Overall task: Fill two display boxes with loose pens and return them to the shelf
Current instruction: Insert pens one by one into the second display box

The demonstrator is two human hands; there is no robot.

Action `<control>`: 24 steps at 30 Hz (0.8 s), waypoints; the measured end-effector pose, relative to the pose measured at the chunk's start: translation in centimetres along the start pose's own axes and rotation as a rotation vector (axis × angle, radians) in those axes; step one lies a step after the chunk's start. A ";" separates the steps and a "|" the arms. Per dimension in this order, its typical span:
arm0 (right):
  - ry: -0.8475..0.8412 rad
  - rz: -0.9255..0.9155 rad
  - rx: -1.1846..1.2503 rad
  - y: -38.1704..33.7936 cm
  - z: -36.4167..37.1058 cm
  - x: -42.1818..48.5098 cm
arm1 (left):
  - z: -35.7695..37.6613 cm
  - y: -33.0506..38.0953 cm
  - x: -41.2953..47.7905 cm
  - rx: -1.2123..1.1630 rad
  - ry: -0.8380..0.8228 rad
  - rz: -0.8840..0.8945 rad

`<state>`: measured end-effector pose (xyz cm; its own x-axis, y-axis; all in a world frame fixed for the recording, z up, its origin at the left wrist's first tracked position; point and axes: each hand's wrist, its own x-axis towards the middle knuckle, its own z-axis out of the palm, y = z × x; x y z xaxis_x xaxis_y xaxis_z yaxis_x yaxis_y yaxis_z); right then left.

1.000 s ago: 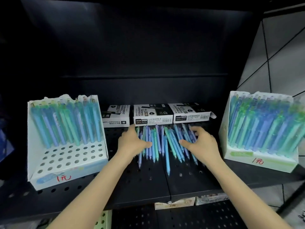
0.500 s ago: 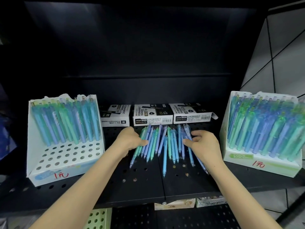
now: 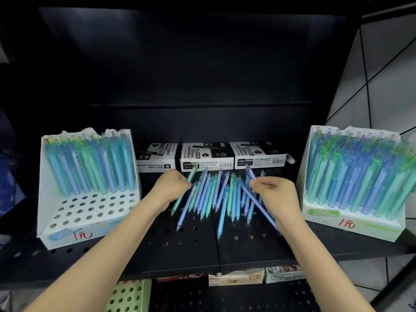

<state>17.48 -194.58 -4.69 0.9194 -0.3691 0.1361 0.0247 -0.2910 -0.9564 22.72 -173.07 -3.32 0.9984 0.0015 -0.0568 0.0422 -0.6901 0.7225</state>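
- The left hand [image 3: 171,188] is closed around a green pen [image 3: 192,174]. The fingers are curled, and the pen is held at a slant at the left edge of the pile.
- The right hand [image 3: 274,194] is half closed. A blue pen [image 3: 254,201] is pinched between the thumb and the fingertips, and its tip points down toward the person.
- The loose pens [image 3: 213,194] are spread like a fan on the black shelf [image 3: 195,246], between the two hands and just in front of three marker boxes [image 3: 206,156].
- The left display box [image 3: 90,208] stands on the shelf at the left side. Only its back rows are filled, and many holes in the front rows are seen empty.
- The right display box [image 3: 351,224] stands on the shelf at the right side. It is packed with pens, and no empty hole can be seen in it.
- The task is judged to be past the middle. The right box seems finished and already in its place.
- What is left is mainly the left box: its front holes are to be filled from the pile, pen by pen.
- It cannot be told whether the pile is enough to fill all the empty holes.
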 end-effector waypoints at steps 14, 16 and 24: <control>-0.441 -0.004 0.456 -7.1 2.1 -3.4 | -7.0 -0.9 -9.2 -0.463 0.212 0.255; -0.540 0.053 0.551 -8.4 4.1 -4.3 | -8.8 -2.3 -10.2 -0.511 0.307 0.318; -0.725 -0.001 0.503 -11.9 12.0 -7.5 | -13.6 -8.8 -12.0 -0.393 0.704 0.387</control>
<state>15.00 -177.74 2.54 0.9377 0.3319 0.1031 0.0386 0.1952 -0.9800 10.88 -157.19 0.34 0.7320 0.3530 0.5827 -0.4219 -0.4367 0.7945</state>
